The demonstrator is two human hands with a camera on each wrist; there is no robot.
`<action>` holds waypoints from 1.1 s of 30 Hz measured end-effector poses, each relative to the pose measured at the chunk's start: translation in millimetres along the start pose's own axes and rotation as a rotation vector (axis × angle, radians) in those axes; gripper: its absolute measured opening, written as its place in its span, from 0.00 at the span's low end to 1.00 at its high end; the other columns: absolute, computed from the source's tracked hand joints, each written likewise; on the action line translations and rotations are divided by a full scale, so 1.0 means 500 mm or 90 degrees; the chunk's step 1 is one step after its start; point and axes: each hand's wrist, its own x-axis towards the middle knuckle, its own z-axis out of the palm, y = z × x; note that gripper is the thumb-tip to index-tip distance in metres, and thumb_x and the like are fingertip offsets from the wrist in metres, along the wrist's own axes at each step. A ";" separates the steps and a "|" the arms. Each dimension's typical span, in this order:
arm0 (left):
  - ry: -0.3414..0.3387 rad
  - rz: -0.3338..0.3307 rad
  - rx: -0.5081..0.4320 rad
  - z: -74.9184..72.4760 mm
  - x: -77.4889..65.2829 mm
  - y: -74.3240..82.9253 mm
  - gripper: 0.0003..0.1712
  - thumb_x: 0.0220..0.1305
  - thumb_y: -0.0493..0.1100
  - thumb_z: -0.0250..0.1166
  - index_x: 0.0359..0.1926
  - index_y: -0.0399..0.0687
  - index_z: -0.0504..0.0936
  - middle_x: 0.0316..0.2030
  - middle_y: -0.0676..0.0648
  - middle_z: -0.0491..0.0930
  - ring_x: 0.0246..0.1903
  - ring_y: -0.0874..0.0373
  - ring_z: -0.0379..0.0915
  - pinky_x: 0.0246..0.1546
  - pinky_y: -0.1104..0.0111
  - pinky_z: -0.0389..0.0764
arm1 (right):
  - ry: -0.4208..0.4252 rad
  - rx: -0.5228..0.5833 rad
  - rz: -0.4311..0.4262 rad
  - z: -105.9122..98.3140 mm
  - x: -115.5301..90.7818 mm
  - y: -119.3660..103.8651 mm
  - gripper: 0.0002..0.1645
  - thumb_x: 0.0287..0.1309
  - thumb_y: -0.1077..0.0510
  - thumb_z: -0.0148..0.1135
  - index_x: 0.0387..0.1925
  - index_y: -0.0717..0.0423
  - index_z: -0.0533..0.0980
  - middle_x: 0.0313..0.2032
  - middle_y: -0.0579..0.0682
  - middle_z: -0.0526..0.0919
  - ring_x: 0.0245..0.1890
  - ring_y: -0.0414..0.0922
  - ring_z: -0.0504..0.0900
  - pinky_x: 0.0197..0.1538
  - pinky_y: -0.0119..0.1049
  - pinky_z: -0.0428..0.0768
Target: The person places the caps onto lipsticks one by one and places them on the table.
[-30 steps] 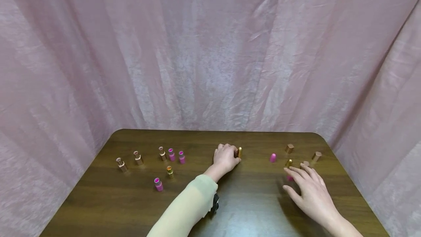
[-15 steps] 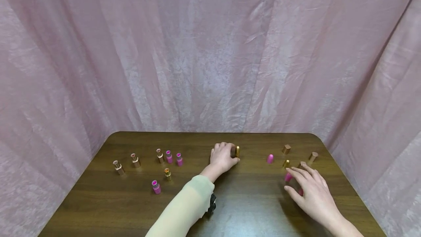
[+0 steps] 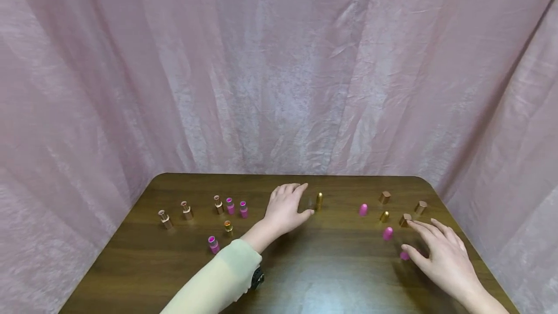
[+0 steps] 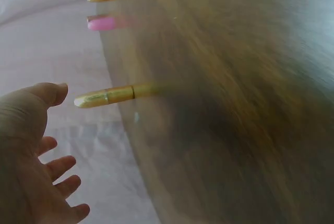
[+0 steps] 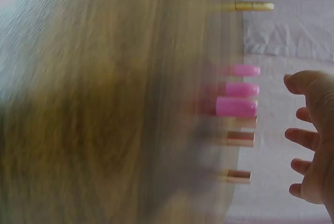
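We see the gold tube [image 3: 319,200] standing upright toward the far side of the worktop [image 3: 331,275], with a line round its body in the left wrist view. Just beside it is the left hand [image 3: 285,210], released: the fingers reach forward, the thumb is spread away from them, and we see a narrow gap between thumb tip and tube. Its forearm comes in from the near edge in a pale green sleeve [image 3: 218,275], with a black device [image 3: 257,278] at the wrist.

The right hand [image 3: 446,258] grasps nothing either. We see it palm down over the right side, fingers loosely spread and thumb apart, partly covering the nearest pink cap [image 3: 405,255]. A brown cap [image 3: 405,220] sits just beyond its index fingertip. Farther out we find a second pink cap [image 3: 388,233], a small gold cap [image 3: 384,216], a third pink cap [image 3: 363,210] and two more brown caps [image 3: 385,197]; this cluster lies between the right hand and the far edge.

Left of the left hand stand three rose-gold tubes [image 3: 186,211], three open pink tubes [image 3: 213,244] and a short gold tube [image 3: 228,228], their open ends up. Behind the worktop we see a pink curtain [image 3: 279,62] hanging in folds.
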 end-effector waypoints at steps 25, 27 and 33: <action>-0.023 0.314 0.085 -0.057 -0.212 0.029 0.38 0.64 0.63 0.68 0.71 0.57 0.73 0.66 0.51 0.75 0.67 0.52 0.68 0.70 0.42 0.59 | -0.082 0.013 0.069 0.021 -0.040 0.033 0.36 0.53 0.42 0.77 0.56 0.61 0.81 0.54 0.66 0.82 0.56 0.69 0.71 0.53 0.69 0.63; -0.025 0.337 0.090 -0.054 -0.216 0.038 0.35 0.65 0.62 0.68 0.69 0.57 0.76 0.64 0.53 0.77 0.65 0.54 0.69 0.69 0.44 0.62 | -0.082 0.020 0.076 0.025 -0.039 0.032 0.33 0.53 0.43 0.77 0.54 0.59 0.82 0.53 0.65 0.83 0.55 0.69 0.72 0.51 0.68 0.65; -0.052 0.358 0.089 -0.024 -0.223 0.072 0.31 0.67 0.61 0.66 0.67 0.57 0.78 0.58 0.56 0.80 0.59 0.59 0.74 0.61 0.59 0.74 | -0.077 0.031 0.086 0.037 -0.032 0.031 0.23 0.52 0.48 0.78 0.46 0.55 0.85 0.45 0.55 0.88 0.51 0.66 0.77 0.48 0.66 0.70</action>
